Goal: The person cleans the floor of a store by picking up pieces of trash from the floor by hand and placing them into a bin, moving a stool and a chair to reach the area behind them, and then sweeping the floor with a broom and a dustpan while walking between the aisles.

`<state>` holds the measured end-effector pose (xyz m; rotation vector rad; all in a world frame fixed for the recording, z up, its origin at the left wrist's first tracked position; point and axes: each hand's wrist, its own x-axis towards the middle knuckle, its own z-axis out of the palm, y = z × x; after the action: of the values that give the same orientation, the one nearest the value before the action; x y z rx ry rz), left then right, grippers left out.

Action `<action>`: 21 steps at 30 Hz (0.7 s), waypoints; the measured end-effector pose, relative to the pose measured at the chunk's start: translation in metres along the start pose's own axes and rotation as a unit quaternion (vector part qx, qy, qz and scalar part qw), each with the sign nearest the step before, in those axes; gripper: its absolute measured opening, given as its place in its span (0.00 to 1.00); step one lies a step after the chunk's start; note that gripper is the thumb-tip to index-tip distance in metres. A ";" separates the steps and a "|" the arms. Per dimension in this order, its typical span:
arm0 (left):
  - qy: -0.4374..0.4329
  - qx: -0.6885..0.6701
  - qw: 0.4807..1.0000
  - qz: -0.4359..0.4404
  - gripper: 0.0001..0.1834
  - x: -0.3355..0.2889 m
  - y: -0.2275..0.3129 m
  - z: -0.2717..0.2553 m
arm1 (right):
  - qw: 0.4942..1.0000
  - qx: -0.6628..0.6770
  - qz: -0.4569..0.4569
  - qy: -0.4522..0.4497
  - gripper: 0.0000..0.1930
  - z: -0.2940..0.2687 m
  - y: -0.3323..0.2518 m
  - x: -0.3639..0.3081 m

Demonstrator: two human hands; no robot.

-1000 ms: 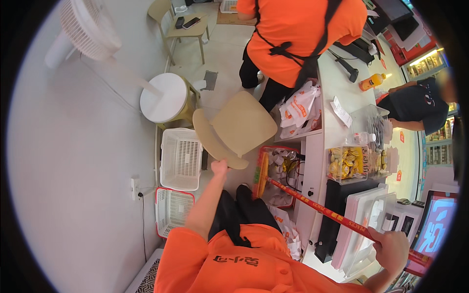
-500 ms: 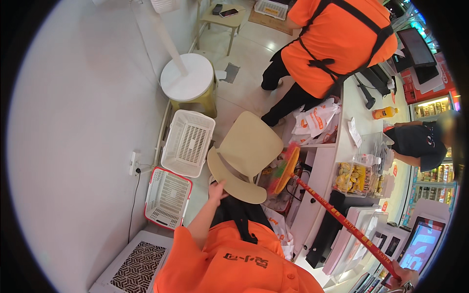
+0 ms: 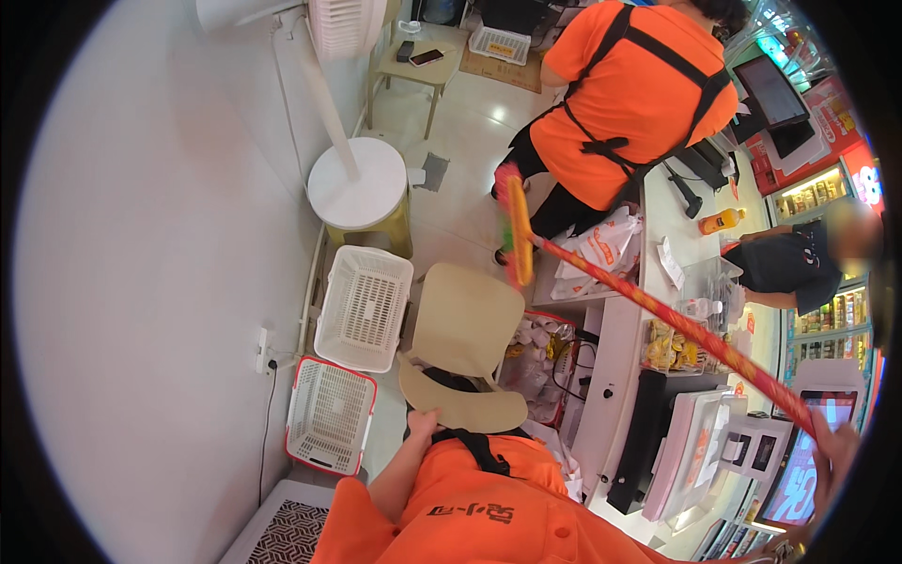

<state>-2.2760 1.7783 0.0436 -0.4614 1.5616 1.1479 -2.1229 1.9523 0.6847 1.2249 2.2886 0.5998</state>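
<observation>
My left hand [image 3: 425,424] is closed on the left end of the curved backrest of a beige chair [image 3: 470,320], right in front of my body. At the far right my right hand [image 3: 832,451], blurred and partly dark, grips the end of the red patterned handle of a broom [image 3: 676,322]. The handle slants up and left across the counter. Its yellow head with pink and green bristles [image 3: 517,230] is raised beyond the chair seat, in line with a co-worker's legs.
A co-worker in orange [image 3: 625,103] stands ahead at the counter [image 3: 662,202]. To the left are a white basket [image 3: 365,305], a red-rimmed basket [image 3: 329,414] and a round white stool [image 3: 357,183] beside the wall. Another person [image 3: 789,268] stands beyond the counter.
The broom head has swung left and away from me, past the chair seat, and my right hand has risen. The chair has shifted slightly left, with my left hand still on its backrest.
</observation>
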 end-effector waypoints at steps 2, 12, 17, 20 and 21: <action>0.011 -0.034 0.999 -0.028 0.15 0.000 -0.007 -0.004 | 0.996 -0.028 -0.066 0.048 0.20 0.019 -0.013 0.051; 0.192 0.126 0.948 0.222 0.23 0.011 -0.032 -0.004 | 0.978 0.045 -0.177 0.102 0.21 0.178 -0.131 0.320; 0.145 0.290 0.916 0.238 0.34 0.005 -0.019 0.001 | 0.978 0.140 -0.145 0.049 0.15 0.268 -0.194 0.452; 0.120 0.408 0.903 0.053 0.47 0.017 -0.009 -0.007 | 0.946 0.299 -0.121 -0.019 0.21 0.298 -0.240 0.520; 0.132 0.441 0.887 -0.028 0.53 0.022 -0.006 -0.003 | 0.923 0.369 -0.100 -0.046 0.23 0.311 -0.250 0.544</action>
<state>-2.2796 1.7790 0.0212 -0.0371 2.0929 0.2381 -2.3656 2.3361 0.1855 1.2497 2.5939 -0.4398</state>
